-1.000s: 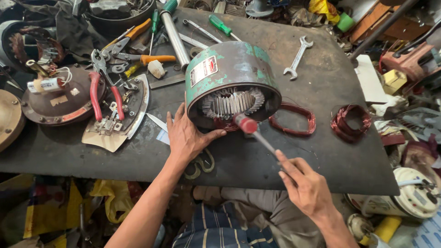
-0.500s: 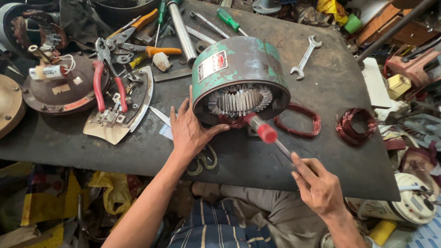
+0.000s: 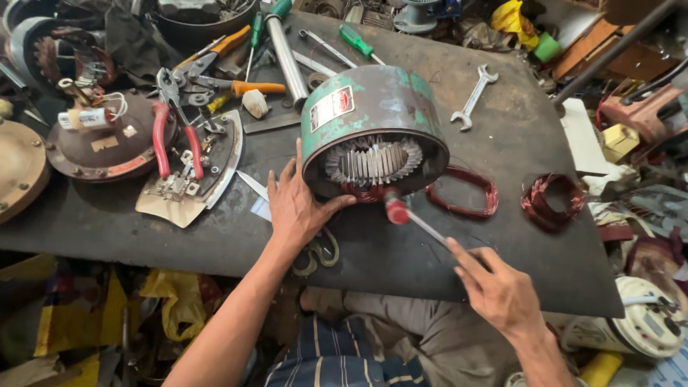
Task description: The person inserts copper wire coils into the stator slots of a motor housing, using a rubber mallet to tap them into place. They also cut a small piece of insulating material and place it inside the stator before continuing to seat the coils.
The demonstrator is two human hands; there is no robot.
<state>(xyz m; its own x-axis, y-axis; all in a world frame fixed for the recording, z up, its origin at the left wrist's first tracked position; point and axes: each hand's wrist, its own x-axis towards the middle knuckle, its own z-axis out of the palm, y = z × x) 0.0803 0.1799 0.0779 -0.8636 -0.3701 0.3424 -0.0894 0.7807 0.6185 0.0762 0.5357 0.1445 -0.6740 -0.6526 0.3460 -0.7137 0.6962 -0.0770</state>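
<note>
I've got my left hand [image 3: 299, 208] spread flat against the near rim of the green motor stator [image 3: 373, 132], fingers open, bracing it where it lies on its side mid-bench on the dark worktable [image 3: 502, 272]. My right hand [image 3: 502, 290] is clenched around the metal shaft of the red-handled screwdriver [image 3: 396, 211], and its handle end has just swung back in, now at the stator's lower lip by the copper windings, so I'm tapping at that edge again. Loose copper coil [image 3: 462, 192] lies just beside
</note>
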